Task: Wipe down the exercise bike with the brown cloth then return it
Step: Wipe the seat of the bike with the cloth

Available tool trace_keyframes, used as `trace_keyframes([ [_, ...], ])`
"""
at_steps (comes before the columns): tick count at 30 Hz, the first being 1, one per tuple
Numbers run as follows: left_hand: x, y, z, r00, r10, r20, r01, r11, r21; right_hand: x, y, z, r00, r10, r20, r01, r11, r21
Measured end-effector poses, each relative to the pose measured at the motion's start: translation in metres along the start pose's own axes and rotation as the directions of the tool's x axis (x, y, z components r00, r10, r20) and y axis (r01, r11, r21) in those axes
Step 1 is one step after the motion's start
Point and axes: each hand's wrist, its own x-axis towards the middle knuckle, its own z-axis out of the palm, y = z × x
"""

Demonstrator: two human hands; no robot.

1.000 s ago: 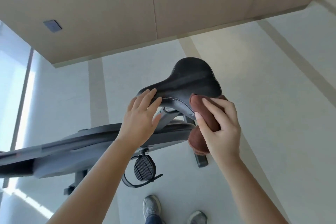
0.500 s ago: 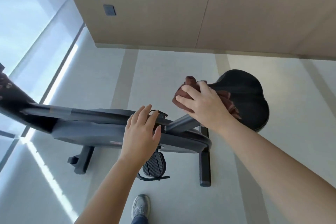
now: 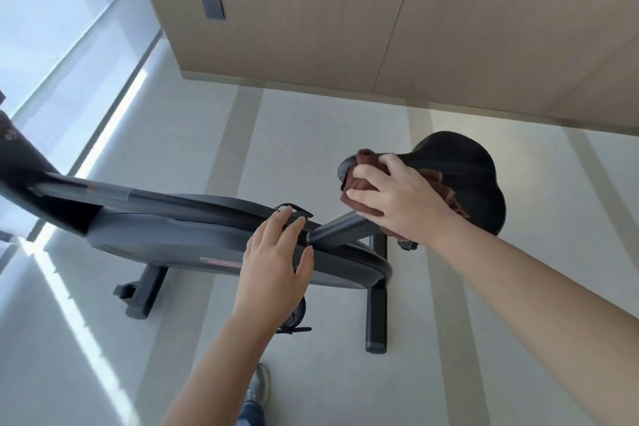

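A dark grey exercise bike (image 3: 179, 235) stands on the pale floor, its black saddle (image 3: 463, 176) at the right. My right hand (image 3: 397, 197) grips the brown cloth (image 3: 359, 180) and presses it on the narrow nose of the saddle. Part of the cloth shows behind my wrist over the saddle. My left hand (image 3: 276, 259) hovers over the bike's frame near the seat post (image 3: 339, 228), fingers straight and spread, holding nothing. Whether it touches the frame I cannot tell.
A wood-panelled wall (image 3: 345, 17) with a grey switch plate (image 3: 213, 9) stands behind the bike. A bright window (image 3: 52, 28) fills the left side. The bike's floor stabilisers (image 3: 376, 318) and a pedal (image 3: 294, 316) lie below my hands; my shoe (image 3: 257, 387) is near the bottom.
My right hand moved the cloth from the saddle's side to its nose. My left hand left the saddle and dropped over the frame. The view swung left, showing more of the bike.
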Motion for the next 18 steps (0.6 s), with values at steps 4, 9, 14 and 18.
trace_keyframes([
  [4, -0.002, 0.016, 0.008, 0.999, -0.043, 0.014, 0.044, 0.996, -0.074, -0.047, 0.014, -0.016, 0.989, 0.106, 0.1, -0.108, 0.994, 0.021],
  [9, -0.012, 0.029, 0.018, 0.999, -0.022, 0.023, 0.024, 0.996, -0.082, -0.038, 0.003, -0.019, 0.964, 0.249, 0.097, -0.253, 0.967, 0.031],
  [14, -0.021, 0.031, 0.024, 0.999, -0.035, 0.037, 0.038, 0.996, -0.077, -0.041, -0.003, -0.019, 0.961, 0.257, 0.1, -0.263, 0.964, 0.045],
  [18, -0.023, 0.042, 0.027, 0.999, -0.028, 0.046, 0.033, 0.993, -0.11, -0.087, 0.001, -0.032, 0.935, 0.348, 0.071, -0.354, 0.924, 0.143],
])
